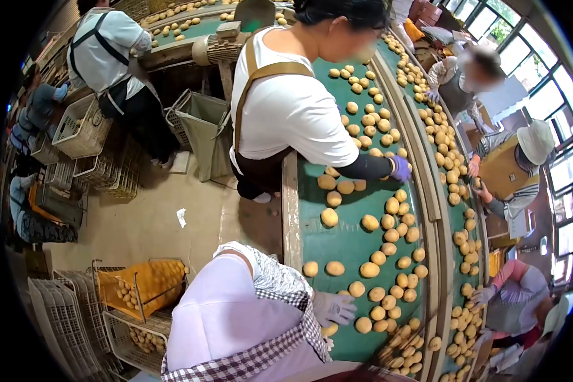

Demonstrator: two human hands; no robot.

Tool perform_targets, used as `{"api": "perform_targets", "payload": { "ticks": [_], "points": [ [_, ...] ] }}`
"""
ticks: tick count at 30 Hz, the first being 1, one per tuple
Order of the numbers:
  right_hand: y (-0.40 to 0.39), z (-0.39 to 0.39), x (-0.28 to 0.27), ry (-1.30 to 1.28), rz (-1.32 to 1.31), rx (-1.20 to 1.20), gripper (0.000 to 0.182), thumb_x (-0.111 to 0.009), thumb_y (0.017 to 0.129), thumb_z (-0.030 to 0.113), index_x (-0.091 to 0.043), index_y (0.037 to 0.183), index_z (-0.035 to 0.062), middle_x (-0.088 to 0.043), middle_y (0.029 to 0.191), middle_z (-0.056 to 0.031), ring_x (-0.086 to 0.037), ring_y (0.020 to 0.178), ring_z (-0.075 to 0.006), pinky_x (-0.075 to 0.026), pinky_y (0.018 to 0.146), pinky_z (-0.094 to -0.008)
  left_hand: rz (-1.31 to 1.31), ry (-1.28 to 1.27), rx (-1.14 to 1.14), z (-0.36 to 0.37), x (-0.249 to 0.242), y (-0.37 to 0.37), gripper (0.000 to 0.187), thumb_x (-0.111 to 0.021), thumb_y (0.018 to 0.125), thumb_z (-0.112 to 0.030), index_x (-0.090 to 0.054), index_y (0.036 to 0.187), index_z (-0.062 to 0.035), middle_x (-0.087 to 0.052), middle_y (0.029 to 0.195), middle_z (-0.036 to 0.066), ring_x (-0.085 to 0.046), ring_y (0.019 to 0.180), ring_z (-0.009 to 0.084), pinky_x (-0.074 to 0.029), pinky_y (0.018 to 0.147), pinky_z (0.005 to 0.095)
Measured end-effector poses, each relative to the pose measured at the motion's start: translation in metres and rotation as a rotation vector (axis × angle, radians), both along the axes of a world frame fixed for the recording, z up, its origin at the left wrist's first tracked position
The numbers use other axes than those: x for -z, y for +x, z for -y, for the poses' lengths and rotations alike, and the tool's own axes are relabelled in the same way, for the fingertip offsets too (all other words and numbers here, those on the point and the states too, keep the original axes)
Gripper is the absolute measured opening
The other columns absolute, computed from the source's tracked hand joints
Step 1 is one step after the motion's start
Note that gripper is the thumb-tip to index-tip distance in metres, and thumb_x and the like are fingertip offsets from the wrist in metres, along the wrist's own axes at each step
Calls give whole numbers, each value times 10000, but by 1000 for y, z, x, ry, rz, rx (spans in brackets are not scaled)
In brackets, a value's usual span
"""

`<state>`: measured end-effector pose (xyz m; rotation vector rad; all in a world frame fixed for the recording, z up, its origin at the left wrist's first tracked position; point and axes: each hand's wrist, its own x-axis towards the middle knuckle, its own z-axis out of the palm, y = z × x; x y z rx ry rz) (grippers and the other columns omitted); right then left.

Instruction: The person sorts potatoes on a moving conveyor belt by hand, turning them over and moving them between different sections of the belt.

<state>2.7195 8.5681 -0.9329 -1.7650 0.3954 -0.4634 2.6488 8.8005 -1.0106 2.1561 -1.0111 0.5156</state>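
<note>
A potato (329,329) lies on the green belt (320,240), partly covered by the left hand (333,308), which is gloved; its long axis cannot be told. The left forearm is reached across the belt's near edge from a bent elbow, with the palm turned down. The left hand is held mostly open, its fingers extended toward the other potatoes (369,270); whether the potato is gripped cannot be told. The right hand is not shown, so its state cannot be told. Among the other potatoes, slightly oval ones are seen with their long axes roughly across the belt. A dark mark on the glove is too small to be read. Farther up the belt, potatoes are being reached for by a co-worker in a purple glove (400,169). At the lower edge, a streaked brown shape (395,344) is too blurred to be identified. Potatoes are also held in an orange container (165,280) and a crate (118,332) at the left.
</note>
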Motion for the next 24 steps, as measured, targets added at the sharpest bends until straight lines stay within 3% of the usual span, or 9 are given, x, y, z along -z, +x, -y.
{"api": "perform_targets", "payload": {
  "ticks": [4, 7, 8, 9, 11, 13, 15, 18, 24],
  "points": [
    [-1, -35, 8, 96, 102, -123, 531, -519, 1100, 265, -521, 1531, -46, -570, 1529, -159, -521, 1392, -284, -420, 1184, -402, -186, 312, -3, -15, -12, 2, 584, -670, 864, -447, -658, 1323, -87, -554, 1517, 168, -393, 1513, 429, -212, 1267, 694],
    [17, -58, 18, -744, 104, -469, 446, -511, 1098, 205, -581, 1439, -74, -554, 1520, -224, -550, 1355, -349, -416, 1182, -475, -93, 276, -35, -54, -31, -2, 473, -654, 902, -419, -690, 1249, -101, -593, 1477, 146, -384, 1532, 433, -197, 1291, 685],
    [14, -91, -1, -567, 127, -499, 464, -538, 1089, 208, -550, 1447, -86, -576, 1486, -212, -559, 1345, -338, -436, 1169, -477, 32, 383, -25, -71, -45, -3, 495, -669, 934, -437, -688, 1331, -142, -596, 1481, 130, -389, 1540, 404, -228, 1281, 680],
    [17, -122, -23, 343, -148, -545, 508, -564, 1081, 219, -498, 1489, -75, -585, 1464, -185, -564, 1343, -322, -451, 1158, -484, 5, 209, -103, -85, -48, 0, 563, -716, 936, -453, -662, 1429, -187, -588, 1505, 125, -413, 1528, 389, -276, 1256, 682],
    [18, -145, -20, 520, -180, -828, 616, -517, 1110, 255, -361, 1626, -42, -481, 1605, -172, -487, 1464, -272, -409, 1211, -397, -77, 245, -44, -132, -66, 17, 616, -735, 934, -418, -613, 1501, -208, -542, 1570, 108, -424, 1514, 405, -302, 1239, 662],
    [4, -151, -29, 410, -199, -914, 569, -503, 1137, 223, -385, 1623, -50, -515, 1590, -165, -485, 1474, -270, -357, 1248, -378, 222, 418, -35, -187, -64, 39, 641, -741, 916, -353, -589, 1515, -184, -516, 1589, 103, -429, 1503, 417, -336, 1216, 632],
    [-2, -127, -39, 448, -319, -983, 536, -493, 1139, 238, -444, 1587, -53, -555, 1558, -165, -528, 1437, -266, -395, 1219, -369, -553, 342, -264, -216, -110, 44, 604, -722, 900, -319, -612, 1476, -178, -553, 1556, 102, -469, 1441, 440, -321, 1191, 669],
    [-12, -86, -59, 44, -358, -1086, 373, -574, 1104, 245, -708, 1366, 16, -720, 1378, -90, -647, 1271, -224, -470, 1136, -363, -130, 615, -612, -277, -58, 48, 507, -691, 904, -306, -647, 1387, -159, -577, 1512, 126, -500, 1344, 392, -356, 1089, 625],
    [20, -5, -18, -181, -44, -144, 325, -631, 1063, 201, -720, 1331, 40, -725, 1332, -116, -639, 1285, -261, -446, 1158, -384, -189, 141, -506, -176, -138, 48, 301, -684, 838, -188, -659, 1119, -83, -606, 1074, 172, -570, 1012, 400, -450, 913, 540]
  ]
}}
